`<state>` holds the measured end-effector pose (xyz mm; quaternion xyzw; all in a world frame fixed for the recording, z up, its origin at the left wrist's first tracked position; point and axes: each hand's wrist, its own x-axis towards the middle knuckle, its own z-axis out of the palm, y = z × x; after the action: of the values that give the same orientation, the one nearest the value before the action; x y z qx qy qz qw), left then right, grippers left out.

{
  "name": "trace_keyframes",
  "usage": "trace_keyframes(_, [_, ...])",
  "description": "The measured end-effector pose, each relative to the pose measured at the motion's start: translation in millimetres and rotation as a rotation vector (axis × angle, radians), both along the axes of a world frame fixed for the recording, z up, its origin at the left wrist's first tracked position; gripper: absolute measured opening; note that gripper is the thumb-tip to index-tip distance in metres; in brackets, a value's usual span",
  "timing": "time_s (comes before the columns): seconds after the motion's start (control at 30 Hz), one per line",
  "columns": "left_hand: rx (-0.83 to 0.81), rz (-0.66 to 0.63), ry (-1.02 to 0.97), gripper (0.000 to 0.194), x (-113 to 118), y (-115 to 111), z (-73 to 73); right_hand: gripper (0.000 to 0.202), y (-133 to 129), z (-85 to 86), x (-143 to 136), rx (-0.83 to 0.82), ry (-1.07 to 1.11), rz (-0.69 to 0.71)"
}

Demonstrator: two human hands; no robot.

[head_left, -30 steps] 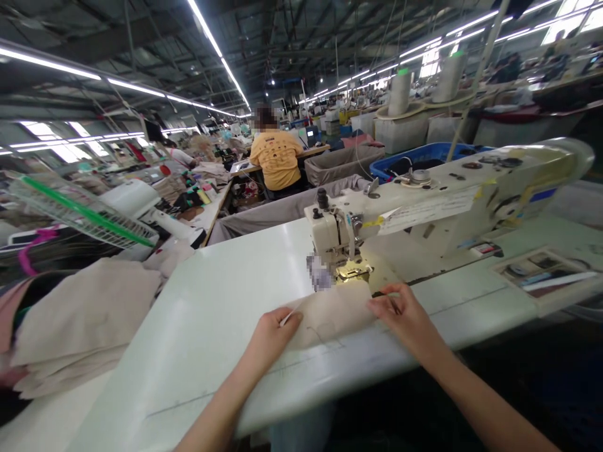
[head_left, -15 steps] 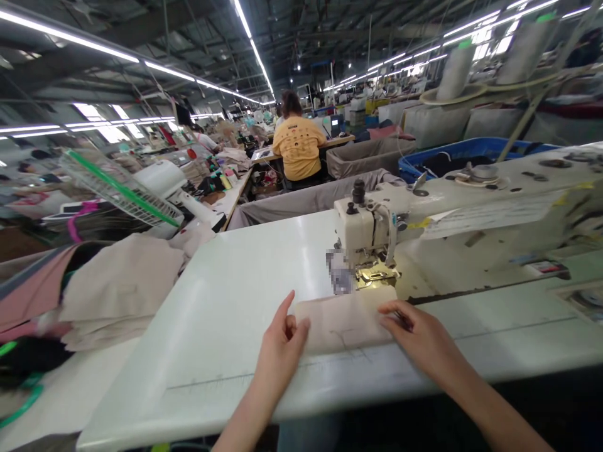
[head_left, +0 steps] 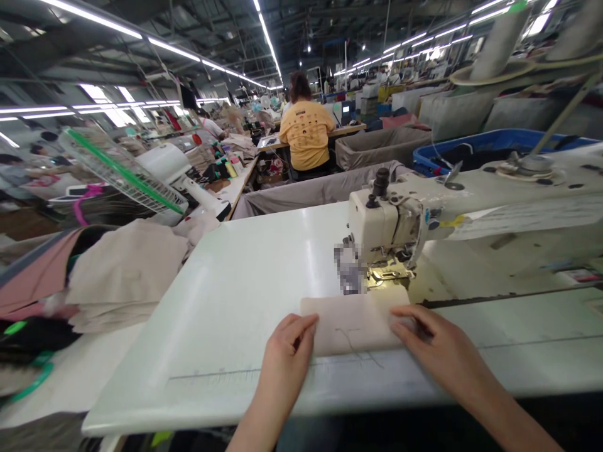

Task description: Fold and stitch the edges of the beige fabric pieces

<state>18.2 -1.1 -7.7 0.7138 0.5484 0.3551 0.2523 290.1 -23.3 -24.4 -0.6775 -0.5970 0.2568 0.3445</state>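
A folded beige cloth piece lies on the pale table, just in front of the sewing machine and its lit metal plate. Loose threads trail from the cloth's front. My left hand pinches the cloth's left edge between thumb and fingers. At the right edge, my right hand holds the cloth in the same way, thumb below and forefinger above. The cloth's back edge is close to the presser foot.
To the left are a stack of beige cloth and a white fan with a green strip. Behind the table stand a grey fabric-lined bin and a blue basket. A person in a yellow shirt sits further back.
The fingers of my left hand have closed onto the cloth's left edge; the forefinger was raised before. The view has shifted, so the machine appears further right.
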Motion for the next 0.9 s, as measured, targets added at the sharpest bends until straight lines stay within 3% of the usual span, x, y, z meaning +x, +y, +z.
trace_keyframes(0.4, [-0.015, 0.059, 0.059, 0.026, 3.3, -5.6, -0.4, 0.028, -7.7, -14.5, 1.7, 0.015, -0.053, -0.008])
trace_keyframes(0.6, [-0.033, 0.070, 0.069, 0.026, 5.0, -4.9, 1.6, 0.030, -6.1, -16.5, 10.1, -0.049, -0.112, 0.047])
trace_keyframes(0.9, [-0.045, 0.066, 0.076, 0.026, 5.2, -2.7, 1.6, 0.031, -8.8, -15.6, 6.0, -0.061, -0.101, -0.014])
